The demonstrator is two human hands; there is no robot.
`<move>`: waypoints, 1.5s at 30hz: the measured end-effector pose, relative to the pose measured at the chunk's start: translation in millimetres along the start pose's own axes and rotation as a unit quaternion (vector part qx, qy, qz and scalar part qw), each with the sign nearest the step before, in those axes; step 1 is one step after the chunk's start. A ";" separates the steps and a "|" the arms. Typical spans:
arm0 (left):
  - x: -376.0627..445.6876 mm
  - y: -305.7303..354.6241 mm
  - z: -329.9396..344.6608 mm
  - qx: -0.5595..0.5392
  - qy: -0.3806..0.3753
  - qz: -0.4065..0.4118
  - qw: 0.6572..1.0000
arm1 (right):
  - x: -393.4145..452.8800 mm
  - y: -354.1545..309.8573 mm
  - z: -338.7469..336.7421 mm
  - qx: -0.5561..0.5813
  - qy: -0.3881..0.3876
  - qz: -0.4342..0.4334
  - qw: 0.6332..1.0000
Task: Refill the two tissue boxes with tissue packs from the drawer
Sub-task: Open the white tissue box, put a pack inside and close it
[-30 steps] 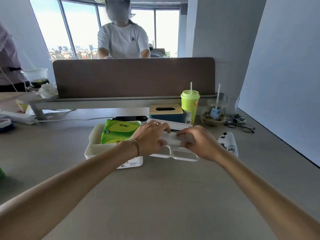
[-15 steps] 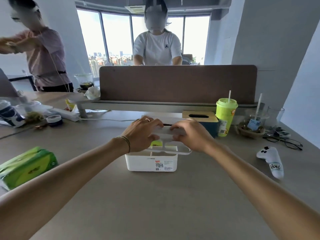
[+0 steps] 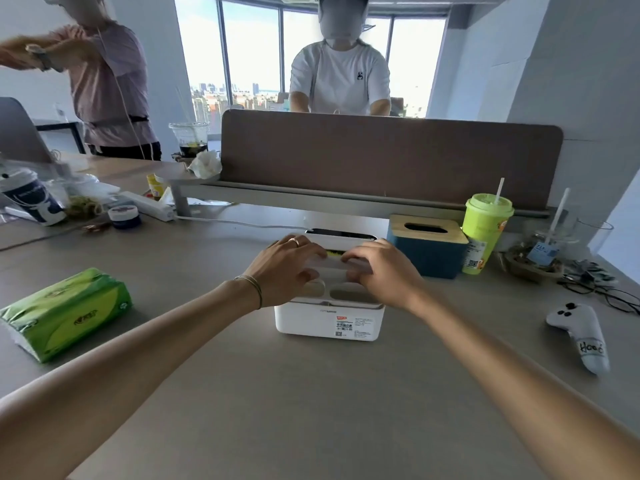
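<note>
A white tissue box point(image 3: 329, 320) stands on the desk in front of me, its white lid point(image 3: 337, 294) lying on top. My left hand point(image 3: 287, 268) grips the lid's left part and my right hand point(image 3: 381, 271) grips its right part. A sliver of green tissue pack point(image 3: 334, 252) shows inside, between my hands. A second green tissue pack point(image 3: 65, 311) lies on the desk at the left. A blue tissue box with a wooden lid point(image 3: 427, 245) stands behind, to the right.
A green cup with a straw point(image 3: 485, 233), a glass, spectacles point(image 3: 609, 296) and a white controller point(image 3: 578, 334) sit at the right. Cups, a jar and a power strip point(image 3: 149, 206) clutter the left. A brown partition point(image 3: 388, 157) stands behind; two people are beyond.
Both hands carried the lid from the right side over the open box and set it down on top, covering the green pack. My view swung left, revealing the second pack.
</note>
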State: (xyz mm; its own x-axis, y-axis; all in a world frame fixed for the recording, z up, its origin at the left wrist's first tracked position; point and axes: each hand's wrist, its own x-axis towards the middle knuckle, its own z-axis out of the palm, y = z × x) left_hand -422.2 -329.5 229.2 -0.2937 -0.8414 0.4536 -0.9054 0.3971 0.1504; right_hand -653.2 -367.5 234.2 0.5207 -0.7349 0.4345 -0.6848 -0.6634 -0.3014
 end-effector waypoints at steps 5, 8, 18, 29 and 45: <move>-3.6 0.0 3.0 -0.016 0.018 -0.001 1.000 | 1.0 4.7 0.3 -0.001 -0.003 -0.006 1.000; -4.6 2.5 6.6 -0.013 0.017 0.006 1.000 | -2.6 6.8 0.9 -0.003 -0.006 -0.004 1.000; 9.6 8.6 4.4 -0.015 0.020 -0.053 0.998 | 11.1 2.6 9.2 -0.025 -0.026 0.068 0.997; 12.3 15.0 19.1 0.019 -0.062 -0.138 0.988 | 9.3 -2.6 31.1 -0.085 -0.072 0.116 0.987; 13.9 11.1 23.3 -0.008 -0.055 -0.154 0.987 | 6.6 -0.8 39.4 -0.004 -0.012 0.134 0.991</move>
State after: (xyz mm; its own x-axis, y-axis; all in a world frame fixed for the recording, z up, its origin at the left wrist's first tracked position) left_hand -443.5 -345.3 216.7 -0.0379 -0.9574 0.2864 -0.9524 0.1214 0.2797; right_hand -629.1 -377.3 203.9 0.3324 -0.8874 0.3195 -0.8038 -0.4438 -0.3962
